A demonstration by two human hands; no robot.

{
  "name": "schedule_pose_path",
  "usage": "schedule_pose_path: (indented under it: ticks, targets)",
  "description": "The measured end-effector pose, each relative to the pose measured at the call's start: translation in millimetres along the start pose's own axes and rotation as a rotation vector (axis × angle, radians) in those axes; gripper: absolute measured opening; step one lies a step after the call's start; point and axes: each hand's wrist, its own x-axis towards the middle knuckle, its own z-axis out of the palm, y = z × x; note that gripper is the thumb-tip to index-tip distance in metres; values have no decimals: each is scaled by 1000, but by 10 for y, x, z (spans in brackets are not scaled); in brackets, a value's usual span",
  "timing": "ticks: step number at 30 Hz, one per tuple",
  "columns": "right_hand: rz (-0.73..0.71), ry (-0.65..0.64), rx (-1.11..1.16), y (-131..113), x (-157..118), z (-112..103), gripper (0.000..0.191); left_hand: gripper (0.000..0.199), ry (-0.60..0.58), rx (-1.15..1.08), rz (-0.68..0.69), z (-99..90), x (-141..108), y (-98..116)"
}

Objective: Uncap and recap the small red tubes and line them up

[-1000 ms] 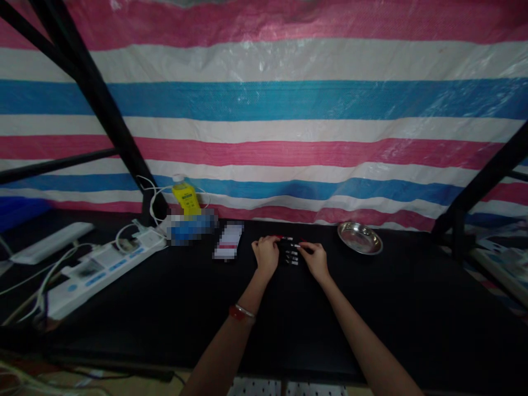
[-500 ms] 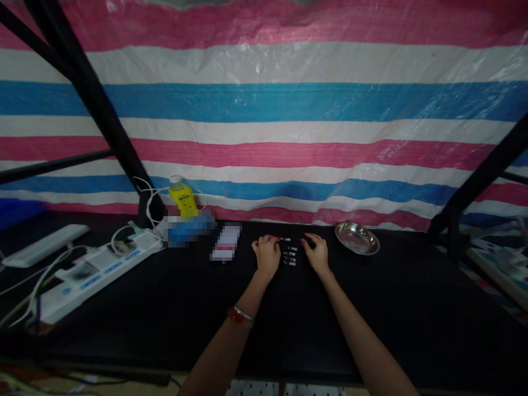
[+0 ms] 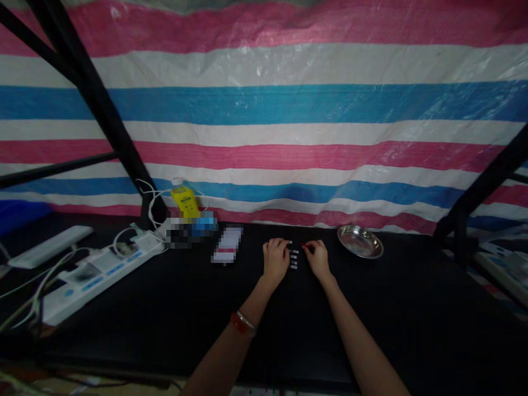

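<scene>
Currently on the black worktop [image 3: 185, 313], between the two hands: several short dark sticks [image 3: 294, 257], pale-marked, lying in a row, probably light, stiff, smooth and apt to roll, best taken across the middle. Item, left hand [image 3: 276, 259], back uppermost, fingers bent beside the row's far end (from where I stand, I cannot tell whether its grip holds anything). Item, right hand [image 3: 317, 258], forearm slanting inward, grip pinched with thumb and finger on a small red piece [image 3: 304, 245], just right of the sticks.
</scene>
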Motion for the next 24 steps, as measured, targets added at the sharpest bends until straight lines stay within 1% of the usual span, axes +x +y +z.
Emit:
schedule_pose_path:
  ticks: [4, 8, 10, 11, 12, 14, 16, 18, 20, 24]
  targets:
    - [16, -38, -39, -70, -19, -58, 14, 27, -4, -11, 7, -2, -2, 3]
    - [18, -95, -169, -171, -50, -111, 15, 27, -3, -9, 11, 9, -1, 5]
    - [23, -96, -209, -214, -61, -131, 17, 26, -5, -10, 15, 10, 0, 9]
    - [31, -77, -200, -232, -64, -141, 19, 25, -4, -11, 18, 9, 0, 11]
    - [40, -40, -167, -248, -67, -154, 21, 24, 0, -14, 21, 8, 1, 13]
    - [47, 72, -54, -281, -69, -188, 24, 21, 15, -28, 32, 5, 5, 15]
    - [23, 191, 70, -323, -72, -226, 26, 21, 30, -52, 52, 4, 9, 17]
    - [-20, 265, 158, -384, -83, -253, 27, 24, 34, -82, 79, 7, 11, 21]
    - [-61, 279, 220, -463, -107, -258, 25, 27, 30, -105, 108, 14, 9, 26]
    - [-129, 221, 313, -636, -180, -217, 21, 27, 7, -126, 157, 47, -9, 25]
